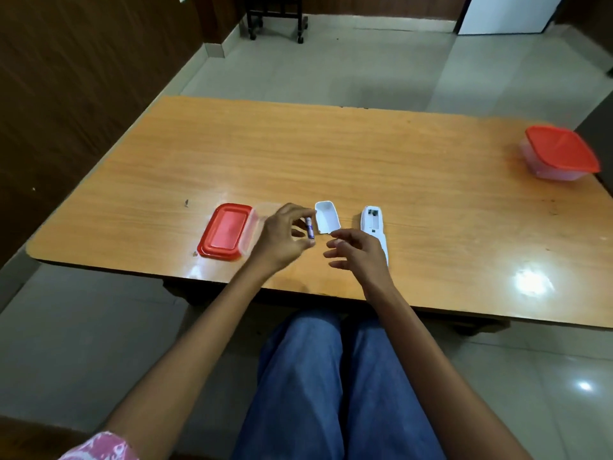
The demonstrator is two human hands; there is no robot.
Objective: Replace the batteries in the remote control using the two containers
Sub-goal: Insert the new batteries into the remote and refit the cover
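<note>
My left hand (285, 235) pinches a small purple battery (309, 228) between thumb and fingers, just above the table. My right hand (358, 250) hovers beside it with fingers spread and holds nothing. The white remote control (372, 220) lies face down with its battery bay uncovered; my right hand hides its near end. Its white battery cover (326, 216) lies upturned between the hands. A clear rectangular container (255, 224) sits left of my left hand, with its red lid (225, 230) next to it.
A second clear container with a red lid (560, 152) stands on the far right of the wooden table (365, 154). My knees in blue trousers (331, 376) are under the near table edge. A wheeled dark chair base (277, 21) stands on the tiled floor beyond.
</note>
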